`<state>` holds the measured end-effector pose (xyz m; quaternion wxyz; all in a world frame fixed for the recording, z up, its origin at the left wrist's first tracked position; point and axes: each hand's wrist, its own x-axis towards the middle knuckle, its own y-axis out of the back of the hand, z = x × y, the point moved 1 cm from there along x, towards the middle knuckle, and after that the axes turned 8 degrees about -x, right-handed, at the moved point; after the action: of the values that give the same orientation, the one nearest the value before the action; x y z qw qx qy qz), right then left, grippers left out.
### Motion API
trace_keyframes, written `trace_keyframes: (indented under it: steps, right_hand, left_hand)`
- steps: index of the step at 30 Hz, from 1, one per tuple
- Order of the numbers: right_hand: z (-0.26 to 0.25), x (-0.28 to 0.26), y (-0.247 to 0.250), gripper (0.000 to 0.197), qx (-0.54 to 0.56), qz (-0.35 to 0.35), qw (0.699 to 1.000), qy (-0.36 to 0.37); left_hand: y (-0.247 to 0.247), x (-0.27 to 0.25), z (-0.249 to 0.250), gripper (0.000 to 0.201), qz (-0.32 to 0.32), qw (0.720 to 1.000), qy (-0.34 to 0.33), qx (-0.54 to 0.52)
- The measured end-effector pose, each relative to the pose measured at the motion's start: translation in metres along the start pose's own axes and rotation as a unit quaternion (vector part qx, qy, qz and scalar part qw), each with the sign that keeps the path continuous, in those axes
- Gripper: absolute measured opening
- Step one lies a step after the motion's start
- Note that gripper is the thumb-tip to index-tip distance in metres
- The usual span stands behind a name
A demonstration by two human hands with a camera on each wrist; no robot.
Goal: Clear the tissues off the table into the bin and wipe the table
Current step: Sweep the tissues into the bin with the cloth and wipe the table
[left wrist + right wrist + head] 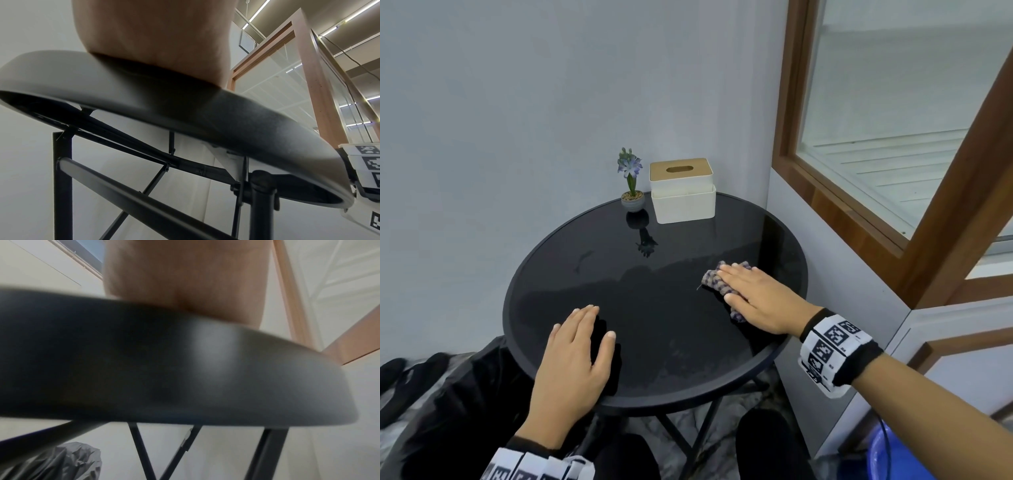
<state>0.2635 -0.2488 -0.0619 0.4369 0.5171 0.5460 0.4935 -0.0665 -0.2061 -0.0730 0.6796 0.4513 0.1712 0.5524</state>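
Observation:
A round black glass table (654, 308) fills the middle of the head view. My right hand (753, 298) lies flat with straight fingers on a checked purple cloth (714, 279) at the table's right side, pressing it onto the glass. My left hand (575, 356) rests flat on the near left part of the top, fingers straight, holding nothing. No loose tissues show on the table. Both wrist views look up from below the table's rim (226, 116) (185, 369), with only the heel of each hand (156, 35) (185, 280) showing, so the fingers are hidden there.
A white tissue box (683, 190) with a wooden lid and a small potted flower (632, 185) stand at the table's far edge by the wall. A black bin bag (448, 394) sits at lower left, a blue tub (890, 455) at lower right. A wood-framed window (893, 154) is close on the right.

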Motion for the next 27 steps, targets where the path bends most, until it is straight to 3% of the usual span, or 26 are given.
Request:
trace_keyframes:
  steps: [12,27]
  right_hand:
    - [0.051,0.021,0.014,0.057,0.002,-0.007,0.995,-0.1]
    - [0.043,0.024,0.011,0.055,0.01,0.066,0.986,-0.15]
  left_hand:
    - [0.0,0.0,0.0,0.055,0.003,1.0,0.004,-0.005]
    - [0.003,0.001,0.003,0.055,-0.003,1.0,0.001,-0.004]
